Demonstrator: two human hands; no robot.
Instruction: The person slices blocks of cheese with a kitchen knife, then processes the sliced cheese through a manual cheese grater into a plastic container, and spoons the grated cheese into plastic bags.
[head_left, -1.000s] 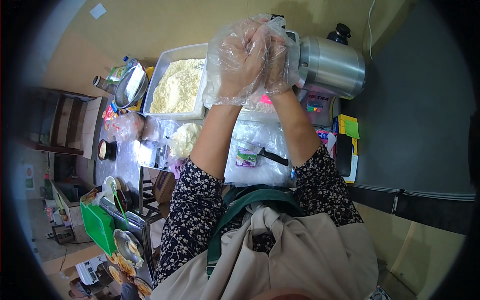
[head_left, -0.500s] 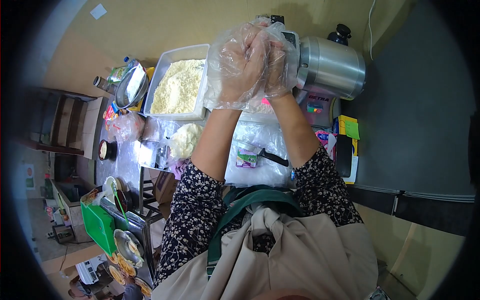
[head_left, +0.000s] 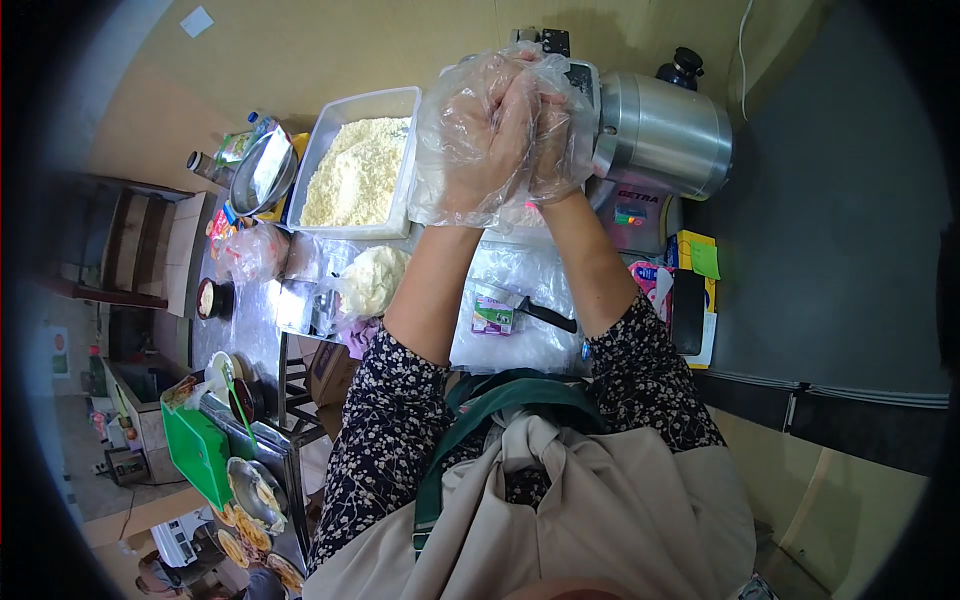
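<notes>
My left hand and my right hand are both in loose, clear plastic gloves. They press together, fingers closed around each other, raised above the worktop. Whatever lies between the palms is hidden. Left of them stands a white plastic tub filled with pale yellow crumbly powder. Partly covered by my wrists is a second container. Nearer my body, a knife with a black handle lies on a stack of clear plastic bags. A pale lump like dough sits in plastic beside my left forearm.
At the right stands a silver machine, with yellow boxes below it. A metal bowl and a plastic bag are at the left. Lower left are a green tray and several round yellowish foods; another person appears there.
My clasped hands have shifted very slightly, staying pressed together at nearly the same spot. Nothing else on the worktop has visibly moved.
</notes>
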